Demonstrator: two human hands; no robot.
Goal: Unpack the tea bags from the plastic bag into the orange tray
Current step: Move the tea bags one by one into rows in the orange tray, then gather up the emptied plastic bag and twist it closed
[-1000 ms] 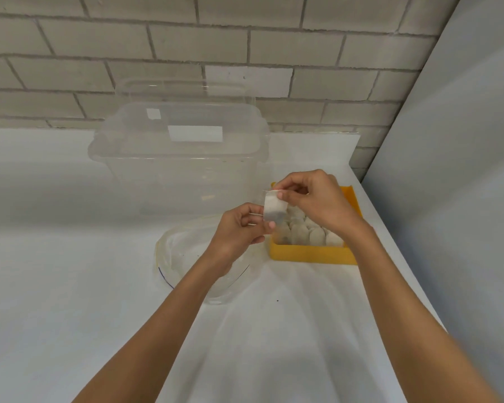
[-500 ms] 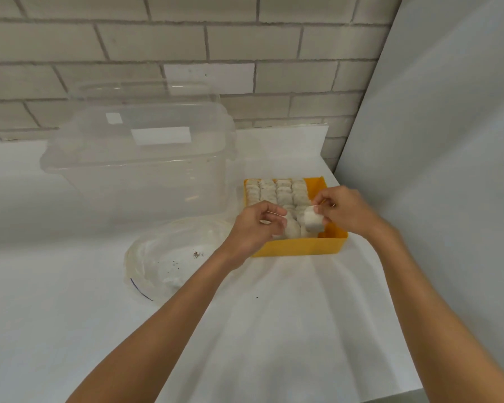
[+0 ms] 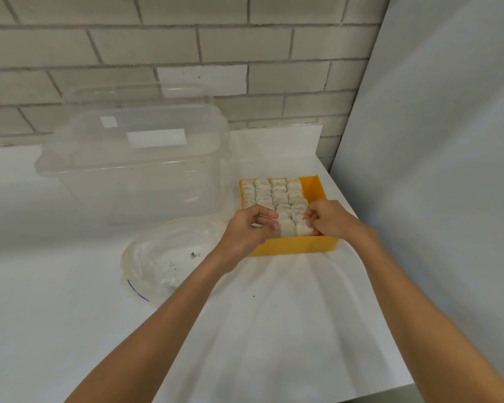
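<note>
From the head camera, both my forearms run up from the bottom edge and meet right of the centre of the frame, over the near end of the orange tray [image 3: 297,249].

My right hand [image 3: 333,219] is curled, with thumb and fingertips pinching a tea bag [image 3: 302,229] that sits low in the tray's near right corner. My left hand [image 3: 249,229] has its fingers bent too, their tips against the front row of bags. I cannot tell whether they grip anything.

The tray is a smooth, square-walled plastic box. The tea bags [image 3: 274,193] in it are pale, soft papery pads packed on edge in four rows.

The plastic bag [image 3: 169,257] lies left of the tray, thin, clear and crumpled flat, with dark crumbs inside.

Behind it stands a clear, rigid tub [image 3: 134,170], on the white table [image 3: 274,330].
</note>
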